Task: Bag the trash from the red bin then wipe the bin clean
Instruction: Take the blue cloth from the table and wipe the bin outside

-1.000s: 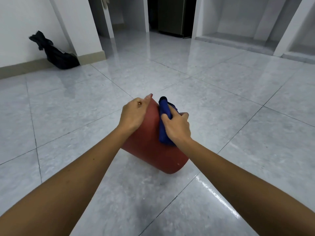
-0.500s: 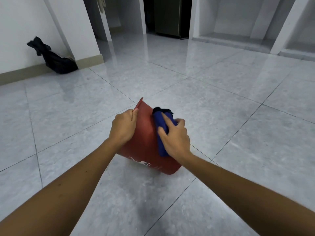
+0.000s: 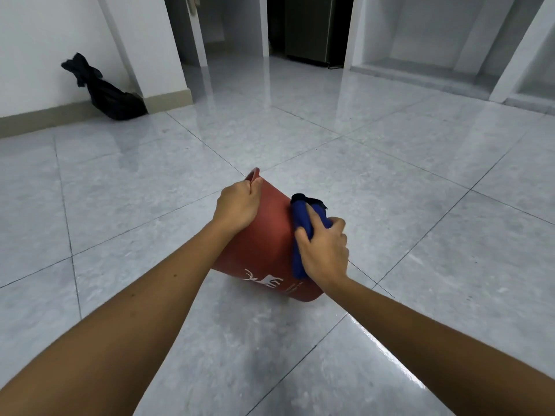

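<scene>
The red bin (image 3: 270,238) is tilted over on the tiled floor, its mouth turned away from me and a white deer logo showing on its side. My left hand (image 3: 237,205) grips the bin's rim at the upper left. My right hand (image 3: 324,250) presses a folded blue cloth (image 3: 300,229) against the bin's outer wall on the right side. The inside of the bin is hidden.
A tied black trash bag (image 3: 108,91) leans against the white wall at the far left. Glossy grey floor tiles (image 3: 390,181) stretch all around. White pillars and a dark doorway (image 3: 306,25) stand at the back.
The bin has rotated so its white logo now faces me. My right hand slid the blue cloth along the bin's wall, and my left hand shifted its hold on the rim.
</scene>
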### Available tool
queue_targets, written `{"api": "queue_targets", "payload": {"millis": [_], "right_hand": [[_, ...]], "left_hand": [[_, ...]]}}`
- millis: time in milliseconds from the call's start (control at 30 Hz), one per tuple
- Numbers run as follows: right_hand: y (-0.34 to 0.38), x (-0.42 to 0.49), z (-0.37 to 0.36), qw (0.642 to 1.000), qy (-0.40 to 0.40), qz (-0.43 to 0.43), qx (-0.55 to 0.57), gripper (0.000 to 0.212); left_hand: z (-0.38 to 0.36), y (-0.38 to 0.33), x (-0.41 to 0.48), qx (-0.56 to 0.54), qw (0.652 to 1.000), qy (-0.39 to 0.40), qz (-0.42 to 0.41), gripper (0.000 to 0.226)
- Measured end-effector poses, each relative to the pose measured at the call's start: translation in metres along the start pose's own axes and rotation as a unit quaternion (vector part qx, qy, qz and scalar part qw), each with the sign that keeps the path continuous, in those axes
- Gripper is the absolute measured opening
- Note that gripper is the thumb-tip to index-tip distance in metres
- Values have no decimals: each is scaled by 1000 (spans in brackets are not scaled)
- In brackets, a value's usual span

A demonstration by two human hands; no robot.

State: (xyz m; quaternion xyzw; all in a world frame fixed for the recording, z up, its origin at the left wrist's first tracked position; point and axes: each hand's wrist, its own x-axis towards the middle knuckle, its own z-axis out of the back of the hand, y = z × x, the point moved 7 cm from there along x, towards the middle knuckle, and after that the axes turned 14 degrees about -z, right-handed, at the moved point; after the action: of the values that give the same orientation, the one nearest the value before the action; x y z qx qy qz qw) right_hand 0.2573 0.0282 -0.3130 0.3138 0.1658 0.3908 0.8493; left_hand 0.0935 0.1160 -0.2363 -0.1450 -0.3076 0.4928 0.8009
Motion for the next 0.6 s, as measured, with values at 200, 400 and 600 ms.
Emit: {"api": "queue_targets", "payload": {"millis": [200, 400, 600], "right_hand": [[-69, 42, 7, 953, 67, -276, 105, 51], [-66, 61, 19, 925, 120, -334, 133, 49], [27, 49, 23, 964, 111, -136, 198, 48]], "left_hand": [[-4, -3, -33, -90, 991, 22, -97, 41], [-17, 20, -75, 39, 969, 105, -220, 42], [-10, -9, -38, 60, 981, -14, -182, 45]]}}
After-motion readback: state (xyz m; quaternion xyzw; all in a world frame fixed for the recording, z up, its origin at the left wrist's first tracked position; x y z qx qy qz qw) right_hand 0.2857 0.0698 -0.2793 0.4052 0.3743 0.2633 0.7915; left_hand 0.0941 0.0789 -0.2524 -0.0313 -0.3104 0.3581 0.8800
